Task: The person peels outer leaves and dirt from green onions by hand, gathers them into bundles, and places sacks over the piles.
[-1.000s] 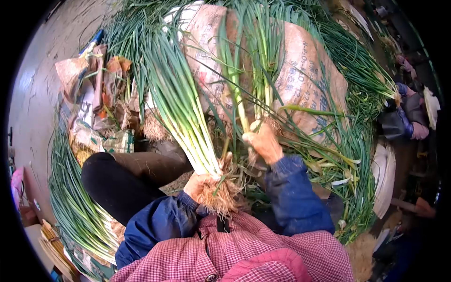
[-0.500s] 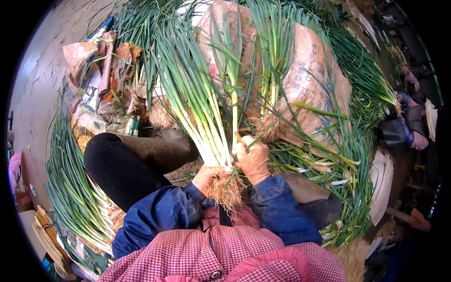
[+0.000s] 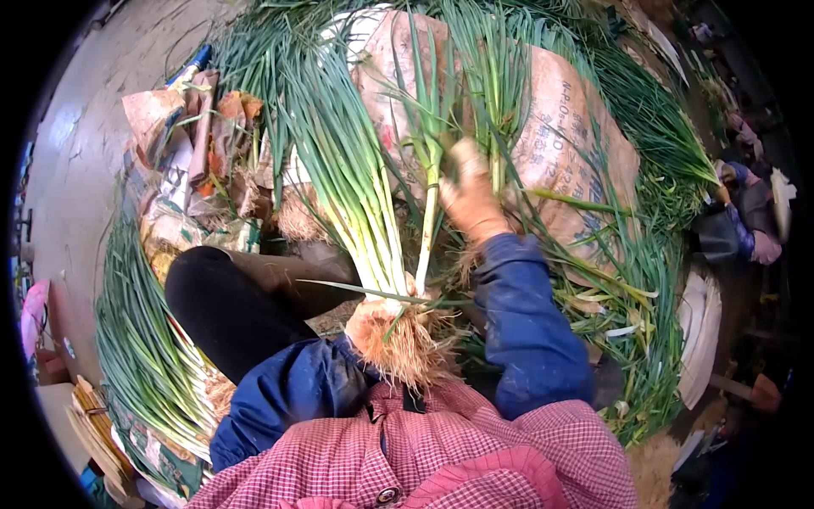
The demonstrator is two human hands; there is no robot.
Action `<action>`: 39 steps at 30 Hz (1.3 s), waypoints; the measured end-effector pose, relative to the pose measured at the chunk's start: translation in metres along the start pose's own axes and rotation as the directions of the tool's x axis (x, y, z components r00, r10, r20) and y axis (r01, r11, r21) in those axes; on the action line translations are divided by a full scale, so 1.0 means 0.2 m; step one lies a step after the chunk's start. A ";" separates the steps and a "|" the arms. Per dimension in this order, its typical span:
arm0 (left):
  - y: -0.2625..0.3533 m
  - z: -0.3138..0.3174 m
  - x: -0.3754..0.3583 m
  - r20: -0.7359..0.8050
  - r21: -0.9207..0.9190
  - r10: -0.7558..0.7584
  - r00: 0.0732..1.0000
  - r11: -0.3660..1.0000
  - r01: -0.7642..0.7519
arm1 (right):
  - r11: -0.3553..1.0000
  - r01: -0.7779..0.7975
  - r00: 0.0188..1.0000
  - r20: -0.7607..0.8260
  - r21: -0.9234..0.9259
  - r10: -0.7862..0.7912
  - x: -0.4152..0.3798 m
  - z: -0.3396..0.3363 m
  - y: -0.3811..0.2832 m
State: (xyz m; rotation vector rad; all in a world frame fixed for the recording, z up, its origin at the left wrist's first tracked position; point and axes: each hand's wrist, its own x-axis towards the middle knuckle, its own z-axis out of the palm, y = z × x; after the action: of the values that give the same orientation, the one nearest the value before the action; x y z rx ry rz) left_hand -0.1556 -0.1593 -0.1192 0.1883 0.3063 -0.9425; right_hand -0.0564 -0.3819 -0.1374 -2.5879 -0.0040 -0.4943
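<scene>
Here, the left hand (image 3: 366, 324) clasps green onions (image 3: 370, 222) near their roots (image 3: 409, 346), right hand (image 3: 475, 202) blurred, grip unclear.

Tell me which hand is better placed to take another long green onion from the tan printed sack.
Probably the right hand, beside the onions on the sack; the left hand grips a white-stemmed bunch.

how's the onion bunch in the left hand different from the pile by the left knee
The held bunch is in the left hand; the side pile lies unheld beside the knee. The held bunch has fewer stalks than the side pile. Both show green leaves, pale stalks and stringy roots.
</scene>
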 end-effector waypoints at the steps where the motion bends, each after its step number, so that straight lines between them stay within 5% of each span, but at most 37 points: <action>1: 0.01 0.06 -0.02 0.021 -0.066 -0.006 1.000 0.998 0.008 | 0.991 0.027 0.948 0.319 -0.134 0.017 -0.03 0.08 -0.03; 2: -0.03 0.00 0.01 0.172 -0.103 0.239 0.956 0.969 -0.224 | 0.932 0.039 0.632 0.732 -0.360 0.256 -0.16 0.08 -0.10; 3: 0.01 0.01 0.00 0.182 -0.138 0.214 0.960 0.972 -0.191 | 0.981 0.130 0.649 0.760 -0.145 0.027 -0.36 0.09 -0.04; 4: 0.04 0.01 -0.03 0.187 -0.179 0.191 0.964 0.971 -0.157 | 0.949 0.175 0.451 0.878 -0.263 0.160 -0.59 0.14 0.04; 5: 0.08 0.09 -0.04 0.259 -0.272 0.114 0.959 0.961 -0.041 | 0.947 0.229 0.195 0.964 -0.225 0.182 -0.66 0.04 0.04; 6: 0.06 0.04 -0.03 0.294 -0.269 0.166 0.941 0.959 -0.086 | 0.952 0.258 -0.074 0.979 -0.165 0.190 -0.72 -0.08 0.03; 7: 0.08 0.03 -0.03 0.218 -0.218 0.104 0.970 0.974 -0.055 | 0.987 0.158 0.206 0.978 -0.034 0.001 -0.85 -0.09 0.13; 8: 0.08 0.01 -0.03 0.136 -0.171 0.036 0.990 0.985 -0.013 | 0.986 0.056 0.340 0.932 -0.154 0.126 -0.56 -0.30 -0.11; 9: 0.07 0.05 -0.02 -0.012 -0.109 0.054 0.998 0.993 -0.055 | 0.983 0.036 0.670 0.734 -0.182 0.112 -0.46 -0.31 -0.14; 11: 0.05 -0.07 0.04 -0.169 0.219 0.015 0.986 0.975 0.023 | 0.942 -0.115 0.859 0.445 -0.317 0.254 -0.07 -0.36 -0.33; 12: 0.05 -0.06 0.05 -0.241 0.320 0.022 0.970 0.946 0.058 | 0.913 -0.138 0.791 0.512 -0.384 0.335 0.09 -0.33 -0.39; 13: 0.03 -0.11 0.06 -0.223 0.320 -0.015 0.975 0.943 0.087 | 0.924 0.010 0.869 0.461 -0.383 0.182 0.15 -0.19 -0.34; 14: 0.01 -0.09 0.06 -0.191 0.306 0.012 0.982 0.951 0.047 | 0.646 0.301 0.913 0.408 -0.702 0.017 0.12 -0.04 -0.27; 15: 0.01 -0.08 0.05 -0.250 0.327 0.006 0.968 0.942 0.078 | 0.183 0.365 0.928 0.341 -0.913 -0.148 0.09 0.11 -0.21; 20: -0.03 -0.12 0.08 -0.394 0.415 0.113 0.912 0.907 0.067 | 0.895 0.351 0.749 0.656 -0.275 -0.092 0.12 0.13 -0.26; 21: -0.03 -0.03 0.07 -0.458 0.407 0.140 0.878 0.911 0.068 | 0.965 0.154 0.786 0.618 -0.210 0.009 0.09 0.04 -0.32; 22: -0.01 -0.03 0.07 -0.459 0.394 0.136 0.878 0.917 0.064 | 0.997 -0.062 0.928 0.370 0.035 0.045 0.01 0.01 -0.29; 24: 0.00 -0.03 0.07 -0.436 0.420 0.093 0.895 0.901 0.111 | 0.922 -0.383 0.874 0.344 0.050 0.344 0.02 -0.08 -0.24; 25: -0.02 -0.03 0.07 -0.428 0.365 0.085 0.900 0.927 0.086 | 0.953 -0.138 0.905 0.357 -0.271 0.233 0.05 -0.10 -0.23; 29: -0.03 -0.01 0.08 -0.472 0.458 0.145 0.870 0.884 0.100 | 0.772 0.235 0.801 0.568 -0.591 0.191 0.12 0.24 -0.15; 30: -0.04 -0.02 0.08 -0.492 0.482 0.167 0.855 0.870 0.107 | 0.812 0.284 0.759 0.637 -0.510 0.135 0.13 0.25 -0.15; 32: -0.06 -0.06 0.09 -0.496 0.478 0.220 0.840 0.877 0.053 | 0.845 0.338 0.699 0.712 -0.415 0.070 0.13 0.20 -0.21; 34: -0.06 -0.09 0.11 -0.535 0.549 0.205 0.820 0.822 0.152 | 0.965 0.205 0.785 0.616 -0.165 -0.061 0.06 0.13 -0.23; 36: -0.08 -0.07 0.13 -0.533 0.523 0.243 0.811 0.847 0.090 | 0.983 -0.069 0.906 0.400 -0.172 0.134 0.05 0.05 -0.24; 38: -0.07 -0.08 0.10 -0.557 0.537 0.193 0.808 0.826 0.172 | 0.927 0.080 0.873 0.474 -0.366 0.112 0.07 0.08 -0.18; 39: -0.06 -0.04 0.09 -0.585 0.508 0.149 0.797 0.834 0.217 | 0.814 0.300 0.870 0.492 -0.497 -0.021 0.06 0.16 -0.14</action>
State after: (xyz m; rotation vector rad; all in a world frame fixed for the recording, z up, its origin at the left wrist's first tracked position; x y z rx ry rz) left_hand -0.1561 -0.1779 -0.1339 1.0524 0.6273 -0.9722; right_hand -0.0372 -0.3436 -0.1466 -3.2508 -0.2986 0.1237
